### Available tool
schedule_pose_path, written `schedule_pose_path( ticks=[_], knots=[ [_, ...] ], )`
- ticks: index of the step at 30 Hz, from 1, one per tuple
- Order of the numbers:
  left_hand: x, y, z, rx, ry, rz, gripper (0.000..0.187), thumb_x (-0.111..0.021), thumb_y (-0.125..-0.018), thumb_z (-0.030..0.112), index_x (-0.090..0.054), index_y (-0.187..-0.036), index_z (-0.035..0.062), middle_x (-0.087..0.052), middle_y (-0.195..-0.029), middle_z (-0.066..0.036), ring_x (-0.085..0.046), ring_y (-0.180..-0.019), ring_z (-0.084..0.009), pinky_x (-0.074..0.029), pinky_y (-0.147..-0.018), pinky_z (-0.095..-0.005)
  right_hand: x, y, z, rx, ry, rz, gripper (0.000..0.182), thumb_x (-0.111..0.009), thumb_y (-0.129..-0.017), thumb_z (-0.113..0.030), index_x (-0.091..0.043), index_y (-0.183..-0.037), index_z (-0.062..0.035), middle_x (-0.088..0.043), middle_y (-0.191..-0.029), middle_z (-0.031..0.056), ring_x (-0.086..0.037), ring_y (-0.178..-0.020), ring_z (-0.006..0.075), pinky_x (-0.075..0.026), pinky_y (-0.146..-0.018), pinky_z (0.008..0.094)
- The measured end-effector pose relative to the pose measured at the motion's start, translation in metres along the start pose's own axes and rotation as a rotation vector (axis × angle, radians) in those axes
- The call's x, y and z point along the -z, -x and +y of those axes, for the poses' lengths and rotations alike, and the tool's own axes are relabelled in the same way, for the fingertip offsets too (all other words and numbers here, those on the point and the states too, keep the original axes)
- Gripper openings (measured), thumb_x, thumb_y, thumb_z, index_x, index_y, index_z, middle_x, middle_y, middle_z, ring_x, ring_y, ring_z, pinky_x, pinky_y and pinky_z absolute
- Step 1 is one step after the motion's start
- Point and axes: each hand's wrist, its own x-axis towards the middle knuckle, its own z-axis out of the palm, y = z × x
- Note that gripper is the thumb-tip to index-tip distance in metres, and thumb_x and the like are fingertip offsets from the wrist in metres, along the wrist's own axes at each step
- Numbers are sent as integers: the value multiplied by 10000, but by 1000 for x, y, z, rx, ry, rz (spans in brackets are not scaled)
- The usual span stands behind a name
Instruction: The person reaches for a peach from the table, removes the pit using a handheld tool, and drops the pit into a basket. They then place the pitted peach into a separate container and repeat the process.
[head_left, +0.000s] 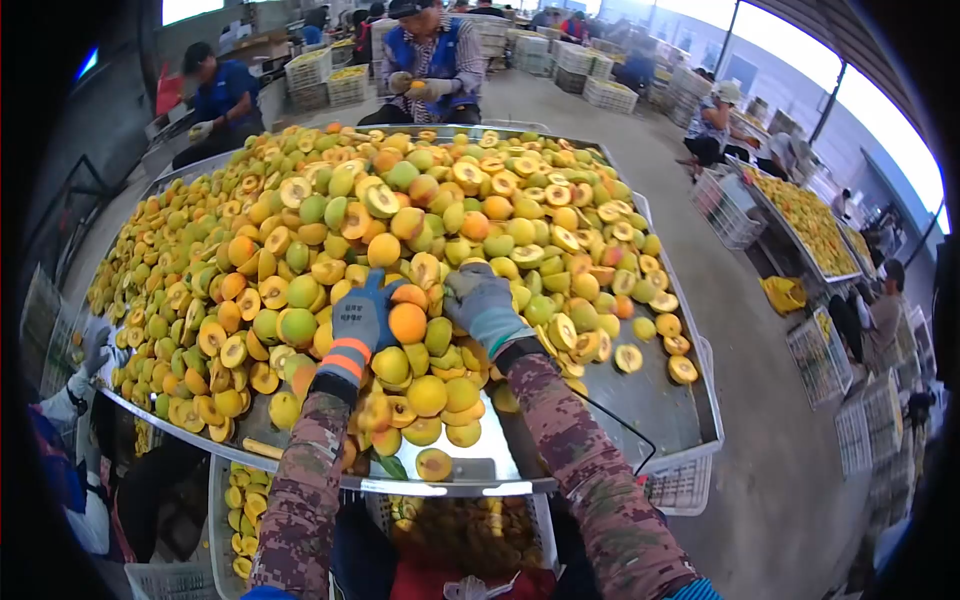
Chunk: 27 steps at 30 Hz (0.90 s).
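Note:
A broad heap of apricots (300, 291), some whole and some cut in half with the stones showing, covers a metal-rimmed table (660, 405). My left hand (362, 315), in a grey-blue glove with orange bands, reaches into the near side of the heap. Its fingers are stretched over the fruit, beside an orange apricot (407, 322). To its right, my right hand (480, 300), in a grey glove with a teal cuff, lies among the fruit with its fingers curled. Whatever is in that palm is hidden. Several loose apricots (427, 396) lie below, between my forearms.
Beneath the table edge stand a crate of cut fruit (245, 510) and another crate (545, 530) at my lap. A bent black rod (625, 425) sticks out at right. Co-workers sit across (435, 60) and at far left (215, 95); a gloved hand (97, 345) reaches in at left.

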Motion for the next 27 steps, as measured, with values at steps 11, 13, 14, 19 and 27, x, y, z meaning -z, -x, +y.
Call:
schedule_pose_path(
  ticks=[11,13,14,19,27],
  knots=[
    [-23,8,122,-39,301,-220,436,-603,-797,384,-543,-1193,213,-518,-1215,-101,-563,-1041,-319,-452,-878,-430,25,142,74,-135,-182,-4,251,-568,-829,-317,-565,-988,-123,-628,-995,142,-598,-921,357,-468,-770,456],
    [-14,1,121,-62,294,-255,430,-603,-815,345,-531,-1208,187,-523,-1201,-99,-569,-1039,-303,-458,-879,-411,48,152,74,-211,-380,409,220,-599,-823,-188,-567,-1019,-94,-630,-970,168,-612,-886,354,-488,-741,417],
    [-9,2,119,-86,641,-59,420,-598,-834,299,-516,-1221,159,-526,-1181,-82,-575,-1012,-265,-475,-852,-390,57,158,75,-187,-515,501,219,-593,-836,-144,-564,-1041,-71,-635,-940,161,-624,-851,325,-494,-721,390],
    [78,75,135,172,2023,-150,325,-513,-932,325,-505,-1178,112,-528,-1078,-45,-577,-919,-148,-555,-667,-313,138,220,-7,-535,-1278,342,231,-533,-932,-235,-532,-1027,-24,-559,-679,28,-528,-545,89,-417,-496,217],
    [74,216,185,182,2349,42,505,-496,-855,121,-376,-1338,34,-487,-1244,-167,-539,-1089,-274,-522,-870,-424,149,328,-116,-667,-1557,-32,235,-498,-939,-291,-488,-1007,-66,-470,-630,-10,-448,-484,71,-366,-430,221]
  ],
)
